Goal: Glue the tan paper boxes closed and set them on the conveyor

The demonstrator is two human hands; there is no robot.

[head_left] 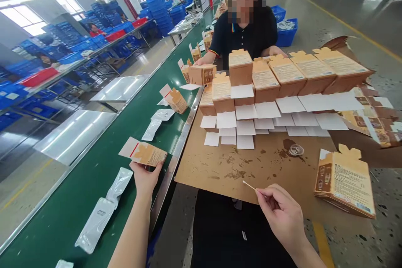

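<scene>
Brown cardboard forms the surface [220,171] in front of us, with dark stains spread across its middle. Our hands are well apart. Our left hand [146,178], out over the green conveyor belt [94,171] beyond the surface's left edge, grips a flattened carton [143,152] from below, its long axis slanting from upper left to lower right. Our right hand [282,217], by the surface's near edge, pinches a cotton swab [249,185], its tip pointing left over the cardboard. A small clear dish [296,150] sits on the surface ahead of the swab, up and to the right of its tip and far nearer our right hand than our left. Tan cartons [240,67] stand in rows toward the far edge, their white flaps [245,141] fanned toward us. Another carton [345,182] lies near the right corner. Foil sachets [97,226] lie on the belt, and a co-worker's hand [201,62] rests on a carton across from us.
</scene>
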